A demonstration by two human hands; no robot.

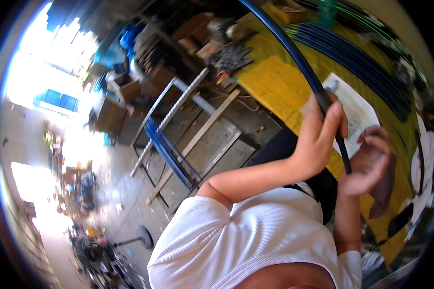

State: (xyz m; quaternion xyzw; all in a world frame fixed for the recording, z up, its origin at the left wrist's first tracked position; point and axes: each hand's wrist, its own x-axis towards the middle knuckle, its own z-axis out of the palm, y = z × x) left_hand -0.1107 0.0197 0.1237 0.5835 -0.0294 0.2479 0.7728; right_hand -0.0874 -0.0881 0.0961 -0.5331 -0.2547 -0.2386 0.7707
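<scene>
A dark blue pole is gripped in the left hand, and the work on it looks to be in the middle.
At the left, several blue rods rest on a metal frame; whether they are finished, I cannot tell. The pole rises over the yellow table cover, and the left hand closes around its black end part, which already sits on the pole. Further right, a bundle of dark blue poles lies on the table, finished or waiting, it is not clear. The right hand has its fingers curled, close to the black tip; a brown cloth is beside it, but I cannot tell if it grips this. Nothing shows that this pole is complete, so I judge some handling at the tip is left.
</scene>
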